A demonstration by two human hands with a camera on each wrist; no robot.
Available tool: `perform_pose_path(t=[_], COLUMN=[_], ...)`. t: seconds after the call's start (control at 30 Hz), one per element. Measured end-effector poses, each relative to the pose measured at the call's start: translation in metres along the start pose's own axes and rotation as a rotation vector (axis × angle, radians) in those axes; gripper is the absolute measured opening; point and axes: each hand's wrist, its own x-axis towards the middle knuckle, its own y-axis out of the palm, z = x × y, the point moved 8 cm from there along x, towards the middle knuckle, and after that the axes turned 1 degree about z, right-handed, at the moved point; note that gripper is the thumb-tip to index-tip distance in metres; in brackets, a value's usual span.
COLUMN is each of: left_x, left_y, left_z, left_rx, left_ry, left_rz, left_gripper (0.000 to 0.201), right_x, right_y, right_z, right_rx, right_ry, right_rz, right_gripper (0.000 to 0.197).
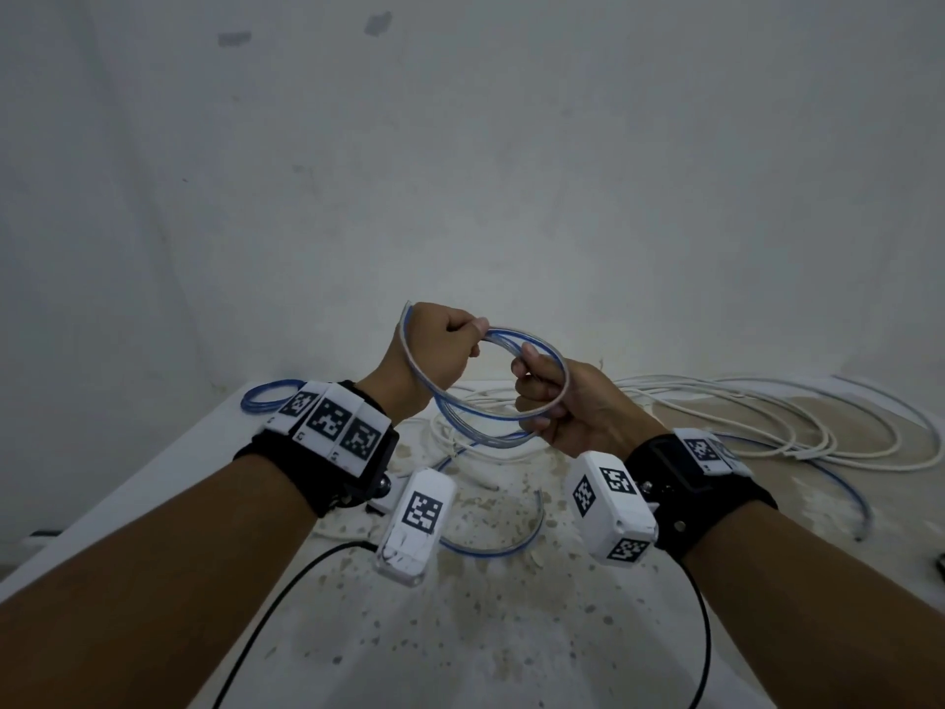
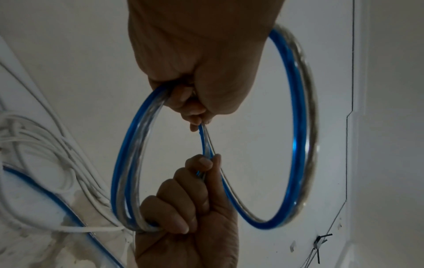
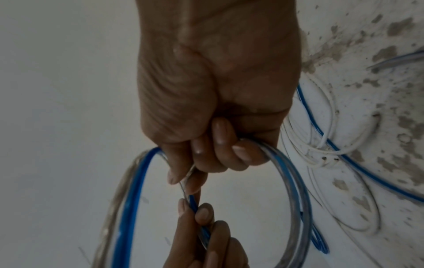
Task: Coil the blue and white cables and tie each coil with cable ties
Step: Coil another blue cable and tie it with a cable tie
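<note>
A blue-striped clear cable is wound into a coil and held in the air between both hands above the table. My left hand grips the coil's top left, one loop running round the back of the hand. My right hand grips the coil's lower right and pinches one strand. In the left wrist view, the left hand and right hand pinch the same strand of the coil. The right wrist view shows the right hand, the left fingers and the coil. A loose white cable lies in loops on the table.
A second blue coil lies at the table's far left corner. The blue cable's loose tail curves across the stained white table, and more blue cable runs at the right. Black cords hang from the wrist cameras. A wall stands close behind.
</note>
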Motion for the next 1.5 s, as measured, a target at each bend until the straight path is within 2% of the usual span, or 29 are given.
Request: perform_pose_path(t=[0.1, 0.23, 0.37, 0.5, 0.63, 0.73, 0.83, 0.87, 0.97, 1.03, 1.23, 1.4, 1.5], left_x=[-0.001, -0.003, -0.005, -0.009, -0.009, -0.009, -0.008, -0.008, -0.009, -0.009, -0.006, -0.007, -0.008], left_y=[0.002, 0.003, 0.008, 0.011, 0.007, 0.005, 0.001, 0.000, -0.004, -0.006, -0.017, -0.023, -0.019], left_z=[-0.001, -0.009, -0.010, -0.020, -0.014, -0.013, -0.012, -0.012, -0.012, -0.012, -0.012, -0.016, -0.019], left_rx=[-0.048, 0.021, 0.029, 0.074, 0.055, 0.079, 0.086, 0.095, 0.108, 0.108, 0.084, 0.101, 0.127], left_ry=[-0.022, 0.075, 0.085, 0.194, 0.170, 0.171, 0.160, 0.160, 0.143, 0.108, 0.051, 0.084, 0.115], left_rz=[0.008, 0.045, 0.101, 0.118, 0.056, 0.019, -0.002, -0.004, -0.006, -0.014, -0.084, -0.139, -0.126], left_gripper=[0.028, 0.030, 0.036, 0.019, 0.017, 0.019, 0.019, 0.020, 0.022, 0.022, 0.023, 0.023, 0.023], right_x=[-0.001, -0.001, 0.000, 0.000, -0.001, 0.000, 0.000, -0.001, -0.003, -0.003, -0.005, -0.009, -0.010], right_y=[0.000, -0.004, -0.007, -0.005, -0.004, -0.004, 0.001, 0.004, 0.005, 0.003, -0.008, -0.016, -0.011], right_z=[0.000, 0.002, 0.001, -0.002, -0.003, -0.004, -0.002, 0.000, 0.003, 0.005, 0.012, 0.006, 0.005], right_rx=[0.044, 0.018, -0.032, -0.033, -0.028, 0.052, 0.073, 0.040, -0.069, -0.080, -0.185, -0.319, -0.230], right_ry=[-0.017, -0.018, -0.004, 0.021, 0.019, 0.042, 0.065, 0.061, 0.020, 0.003, -0.031, -0.032, -0.002], right_rz=[-0.003, -0.028, -0.053, -0.022, -0.024, -0.022, -0.007, -0.006, -0.009, -0.002, -0.028, -0.043, -0.030], right_gripper=[0.029, 0.028, 0.029, 0.028, 0.030, 0.040, 0.068, 0.070, 0.044, 0.037, 0.038, 0.035, 0.053])
